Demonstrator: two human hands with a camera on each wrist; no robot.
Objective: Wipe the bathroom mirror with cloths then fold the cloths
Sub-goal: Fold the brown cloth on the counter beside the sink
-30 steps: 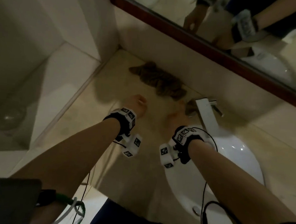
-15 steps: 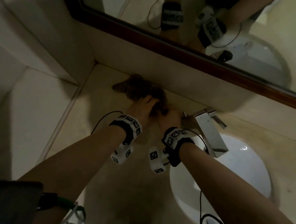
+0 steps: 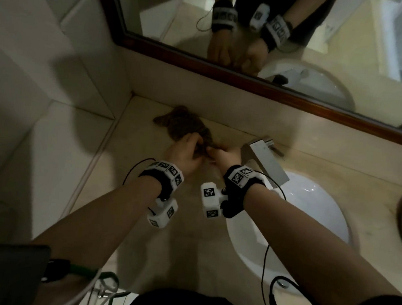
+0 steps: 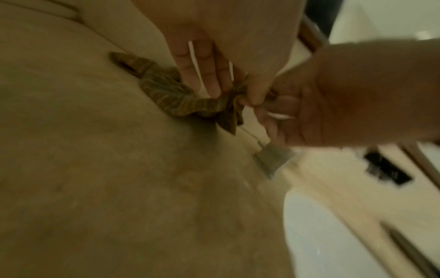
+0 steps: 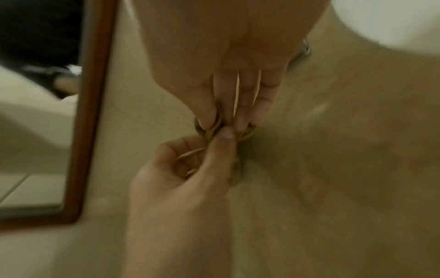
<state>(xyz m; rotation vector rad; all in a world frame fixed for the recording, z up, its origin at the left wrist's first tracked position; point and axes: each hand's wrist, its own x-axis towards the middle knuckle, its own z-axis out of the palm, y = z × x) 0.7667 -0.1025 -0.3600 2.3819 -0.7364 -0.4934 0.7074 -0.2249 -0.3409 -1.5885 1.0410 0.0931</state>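
Both hands are down on the crumpled brown cloth [image 3: 180,124], which lies on the beige bench [image 3: 143,219] close to the back wall, below the wood-framed mirror [image 3: 248,79]. The left hand [image 3: 185,153] pinches a gathered fold of it between thumb and fingertips, and the right hand [image 3: 226,155] pinches the same bunched end just beside, the two sets of fingers touching (the wrist views are blurred, but the cloth's striped weave shows between them). The cloth's far end trails off toward the corner, flat on the bench. Just right of the hands stands the square metal tap [image 3: 263,159] over the white basin [image 3: 309,222]. The mirror reflects both wrists and their bands.
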